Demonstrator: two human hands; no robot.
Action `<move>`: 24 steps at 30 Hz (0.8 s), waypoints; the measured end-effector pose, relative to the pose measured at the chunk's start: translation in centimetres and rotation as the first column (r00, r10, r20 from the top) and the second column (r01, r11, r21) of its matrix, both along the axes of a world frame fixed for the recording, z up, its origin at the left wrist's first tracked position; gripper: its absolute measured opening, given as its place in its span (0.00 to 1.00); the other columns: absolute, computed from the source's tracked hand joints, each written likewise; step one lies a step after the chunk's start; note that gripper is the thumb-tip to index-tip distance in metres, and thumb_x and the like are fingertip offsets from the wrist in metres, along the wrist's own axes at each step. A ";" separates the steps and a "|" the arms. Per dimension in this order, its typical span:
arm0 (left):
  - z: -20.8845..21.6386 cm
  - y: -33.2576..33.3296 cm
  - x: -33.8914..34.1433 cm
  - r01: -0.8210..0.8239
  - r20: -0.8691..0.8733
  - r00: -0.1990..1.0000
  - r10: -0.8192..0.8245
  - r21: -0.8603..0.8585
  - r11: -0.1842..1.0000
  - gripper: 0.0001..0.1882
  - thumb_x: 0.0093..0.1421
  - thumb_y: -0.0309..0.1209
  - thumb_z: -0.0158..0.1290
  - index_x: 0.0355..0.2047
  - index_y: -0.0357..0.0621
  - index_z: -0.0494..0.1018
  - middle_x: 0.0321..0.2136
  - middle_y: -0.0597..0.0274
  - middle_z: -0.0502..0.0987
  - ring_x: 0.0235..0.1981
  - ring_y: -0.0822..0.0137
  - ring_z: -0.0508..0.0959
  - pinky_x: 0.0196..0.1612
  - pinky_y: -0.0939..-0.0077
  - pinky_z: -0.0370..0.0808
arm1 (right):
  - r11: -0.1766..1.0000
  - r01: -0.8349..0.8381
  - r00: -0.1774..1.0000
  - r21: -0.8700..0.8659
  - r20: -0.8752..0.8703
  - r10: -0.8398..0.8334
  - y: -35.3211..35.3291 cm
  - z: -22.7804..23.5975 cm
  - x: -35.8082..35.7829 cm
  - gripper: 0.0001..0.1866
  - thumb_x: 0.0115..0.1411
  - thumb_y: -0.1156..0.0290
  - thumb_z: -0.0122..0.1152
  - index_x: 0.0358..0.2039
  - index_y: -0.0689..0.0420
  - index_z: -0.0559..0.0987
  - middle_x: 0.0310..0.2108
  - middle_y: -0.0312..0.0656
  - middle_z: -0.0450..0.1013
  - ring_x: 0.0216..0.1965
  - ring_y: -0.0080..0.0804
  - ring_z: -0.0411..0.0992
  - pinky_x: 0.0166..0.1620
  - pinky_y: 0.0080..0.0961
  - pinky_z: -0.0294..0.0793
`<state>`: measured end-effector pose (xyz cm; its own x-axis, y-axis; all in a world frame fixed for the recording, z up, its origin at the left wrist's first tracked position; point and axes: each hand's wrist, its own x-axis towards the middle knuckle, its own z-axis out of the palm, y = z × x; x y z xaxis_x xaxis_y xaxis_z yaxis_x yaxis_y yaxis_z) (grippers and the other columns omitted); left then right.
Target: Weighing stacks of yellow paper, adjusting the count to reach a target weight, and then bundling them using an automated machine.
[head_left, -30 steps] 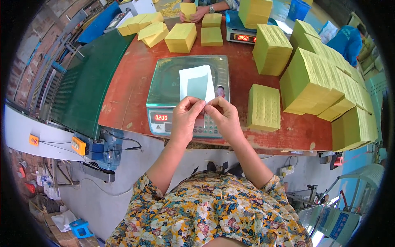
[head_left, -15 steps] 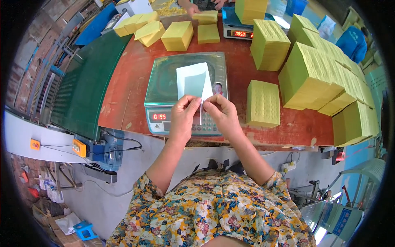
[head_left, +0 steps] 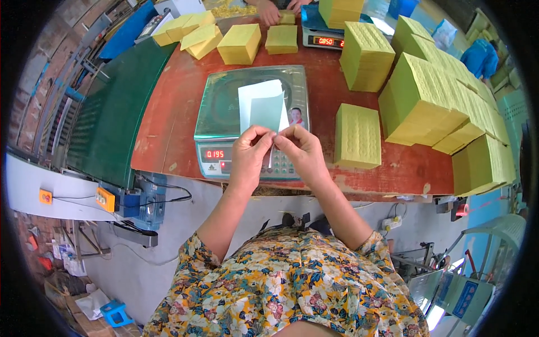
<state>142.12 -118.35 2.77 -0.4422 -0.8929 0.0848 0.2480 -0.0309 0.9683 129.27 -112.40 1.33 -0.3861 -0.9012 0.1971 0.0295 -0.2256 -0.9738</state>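
Note:
Thin white sheets [head_left: 265, 109], folded or overlapping with a pale green area in the middle, are held upright between my two hands over the digital scale [head_left: 219, 112]. My left hand [head_left: 249, 159] pinches their lower edge with thumb and forefinger. Right beside it, my right hand [head_left: 305, 155] pinches the same edge, and the fingertips of both hands nearly meet. Whether the sheets are paper or film I cannot tell. The scale has a metal platform and a lit red display. A small picture of a person [head_left: 296, 115] shows at the sheets' right side.
Tall yellow paper stacks [head_left: 421, 104] crowd the right of the red table [head_left: 168, 126]; one yellow stack [head_left: 358, 136] stands nearer. Smaller yellow stacks [head_left: 240, 45] line the far side. A co-worker's hands [head_left: 269, 12] work beside a second scale [head_left: 323, 41]. A green belt [head_left: 109, 112] runs left.
The sheets' right flap has swung down and back a little, baring more of the pale green area. Across the table, the co-worker's hands have come together around a yellow stack.

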 end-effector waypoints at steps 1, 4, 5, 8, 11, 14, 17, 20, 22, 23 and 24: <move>0.0 0.1 0.0 0.000 0.002 1.000 0.000 0.001 1.000 0.05 0.64 0.29 0.56 0.32 0.41 0.75 0.26 0.73 0.73 0.28 0.82 0.70 0.31 0.86 0.67 | 1.000 0.000 1.000 0.001 0.002 0.000 0.0 0.0 0.0 0.09 0.61 0.71 0.64 0.32 0.64 0.77 0.26 0.32 0.73 0.29 0.15 0.68 0.33 0.17 0.69; -0.1 0.2 -0.2 -0.021 -0.017 1.000 0.021 -0.014 1.000 0.04 0.64 0.28 0.55 0.32 0.41 0.75 0.27 0.72 0.74 0.29 0.82 0.70 0.31 0.86 0.67 | 1.000 -0.030 0.999 0.005 0.040 0.030 0.1 -0.1 -0.1 0.09 0.61 0.71 0.63 0.33 0.64 0.77 0.26 0.32 0.73 0.30 0.15 0.68 0.33 0.17 0.69; 0.0 0.1 -0.2 -0.024 -0.009 1.000 0.024 -0.004 1.000 0.05 0.64 0.28 0.56 0.32 0.41 0.75 0.27 0.72 0.74 0.29 0.82 0.70 0.31 0.86 0.67 | 0.999 -0.033 0.999 0.000 0.039 0.033 0.0 -0.1 -0.2 0.08 0.62 0.71 0.63 0.34 0.64 0.77 0.27 0.32 0.73 0.30 0.15 0.68 0.33 0.17 0.69; -0.1 -0.1 -0.2 -0.027 -0.004 1.000 0.027 0.016 1.000 0.05 0.64 0.29 0.56 0.33 0.41 0.75 0.27 0.72 0.74 0.29 0.82 0.70 0.31 0.86 0.67 | 0.999 -0.041 0.998 -0.002 0.044 0.041 0.0 -0.1 -0.3 0.07 0.62 0.72 0.61 0.34 0.64 0.77 0.27 0.32 0.73 0.31 0.16 0.67 0.34 0.17 0.69; 0.0 -0.1 -0.2 -0.026 -0.011 1.000 0.026 0.041 0.999 0.06 0.64 0.30 0.56 0.33 0.41 0.75 0.27 0.72 0.74 0.29 0.83 0.70 0.31 0.86 0.68 | 0.999 -0.048 0.997 -0.018 0.056 0.049 -0.1 -0.3 -0.2 0.06 0.63 0.73 0.60 0.34 0.64 0.77 0.27 0.32 0.72 0.31 0.16 0.67 0.34 0.17 0.69; -0.3 -0.2 0.1 0.001 -0.036 0.999 0.002 0.069 0.998 0.06 0.64 0.30 0.57 0.33 0.40 0.75 0.27 0.72 0.74 0.28 0.83 0.70 0.32 0.85 0.68 | 0.999 -0.044 0.998 -0.019 0.046 0.045 0.0 -0.4 -0.1 0.05 0.63 0.74 0.59 0.34 0.63 0.77 0.26 0.31 0.72 0.30 0.15 0.67 0.33 0.17 0.68; 0.3 0.2 0.0 0.002 -0.037 0.999 0.001 0.073 0.997 0.07 0.64 0.30 0.56 0.32 0.39 0.75 0.27 0.72 0.74 0.28 0.82 0.70 0.32 0.85 0.69 | 0.999 -0.031 0.999 0.023 0.033 0.031 0.1 -0.4 -0.3 0.05 0.63 0.73 0.58 0.34 0.63 0.77 0.26 0.31 0.71 0.29 0.14 0.66 0.32 0.17 0.68; 0.1 0.1 0.2 -0.026 0.012 1.000 0.026 0.028 0.999 0.06 0.64 0.29 0.55 0.32 0.39 0.74 0.27 0.72 0.74 0.28 0.82 0.71 0.33 0.85 0.70 | 0.998 -0.012 0.998 0.065 0.059 0.008 0.5 -0.3 -0.5 0.06 0.63 0.73 0.58 0.34 0.63 0.76 0.25 0.30 0.70 0.29 0.14 0.65 0.31 0.17 0.67; -0.3 -0.1 0.3 -0.027 0.041 0.999 0.027 -0.008 1.000 0.05 0.64 0.28 0.55 0.32 0.39 0.74 0.27 0.71 0.74 0.28 0.82 0.71 0.33 0.85 0.70 | 0.996 0.001 0.997 0.087 0.080 -0.008 0.6 -0.5 -0.6 0.06 0.63 0.73 0.57 0.33 0.63 0.76 0.24 0.30 0.69 0.28 0.13 0.64 0.31 0.17 0.66; -0.5 -0.1 0.2 -0.027 0.017 0.999 0.027 0.008 1.000 0.05 0.64 0.27 0.54 0.32 0.39 0.74 0.27 0.71 0.74 0.28 0.82 0.71 0.33 0.85 0.70 | 0.998 0.012 0.995 0.069 0.096 -0.018 0.5 -0.7 -0.6 0.06 0.63 0.72 0.57 0.34 0.63 0.75 0.25 0.30 0.69 0.28 0.13 0.64 0.31 0.17 0.66; -0.6 -0.1 0.1 -0.027 -0.006 1.000 0.027 0.025 0.999 0.04 0.63 0.26 0.54 0.32 0.38 0.74 0.27 0.71 0.74 0.27 0.82 0.71 0.32 0.84 0.71 | 0.998 0.022 0.993 0.052 0.112 -0.027 0.5 -0.8 -0.7 0.07 0.63 0.72 0.57 0.34 0.63 0.75 0.26 0.30 0.68 0.28 0.13 0.63 0.31 0.16 0.65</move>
